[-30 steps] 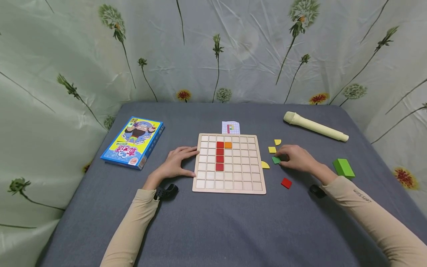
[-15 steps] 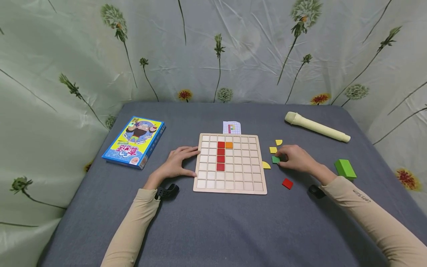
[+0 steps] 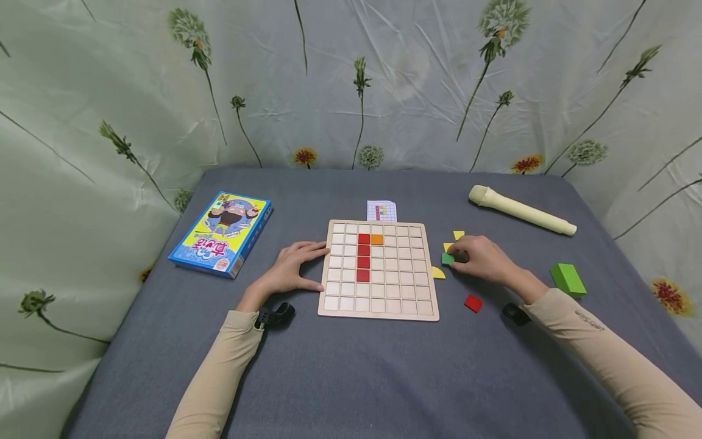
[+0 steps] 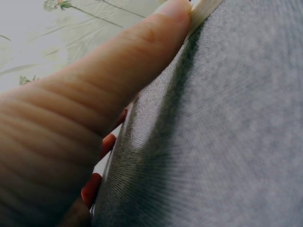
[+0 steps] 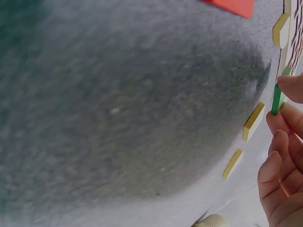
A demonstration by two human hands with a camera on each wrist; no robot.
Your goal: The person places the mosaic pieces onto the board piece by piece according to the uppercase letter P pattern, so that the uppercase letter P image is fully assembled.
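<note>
A wooden grid board (image 3: 402, 292) lies mid-table, with several red tiles (image 3: 364, 250) in a column and an orange tile (image 3: 377, 239) beside the top one. My left hand (image 3: 290, 268) rests at the board's left edge, thumb and fingertips touching it; in the left wrist view the thumb (image 4: 142, 42) meets the wooden edge. To the right of the board my right hand (image 3: 484, 259) pinches a green tile (image 3: 447, 259) between thumb and finger. The right wrist view shows the green tile (image 5: 277, 98) held off the cloth. Yellow pieces (image 3: 459, 235) lie close by, one partly hidden by the hand.
A small pattern card (image 3: 381, 211) lies behind the board. A yellow rounded piece (image 3: 438, 273) sits by its right edge, a loose red tile (image 3: 473, 303) nearer. Further right are a green block (image 3: 568, 280) and a pale microphone (image 3: 521, 209). A blue-and-yellow box (image 3: 220, 234) lies left.
My right hand has taken the green tile up and moved it slightly left toward the board, now partly covering a yellow square. My left hand stays at the board's edge.
</note>
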